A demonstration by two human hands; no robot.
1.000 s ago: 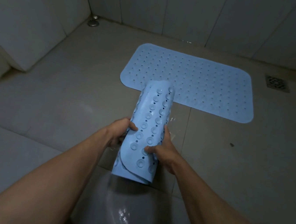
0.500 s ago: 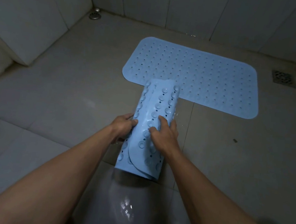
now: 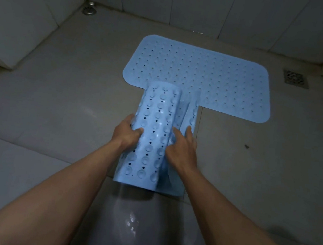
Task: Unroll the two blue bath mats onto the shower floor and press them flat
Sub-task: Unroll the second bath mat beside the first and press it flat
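A person's two bare hands work a rolled blue mat (image 3: 153, 133) at the centre of a grey tiled floor (image 3: 59, 95). The roll lies with its suction-cup side outward, its long axis running from 6 to 12 o'clock, and a loosened flap lies along its right side. The left hand (image 3: 125, 135) curls around the roll's left side, thumb on top, gripping it. The right hand (image 3: 183, 147) rests on the roll's right side, fingers spread and lying against the flap. A second mat (image 3: 211, 75) lies flat on the floor at 12 to 1 o'clock, its near edge hidden behind the far end of the roll. A square drain (image 3: 295, 78) sits at 2 o'clock, apart from the flat mat, and a round fitting (image 3: 89, 10) at 11 o'clock near the wall (image 3: 169, 3).
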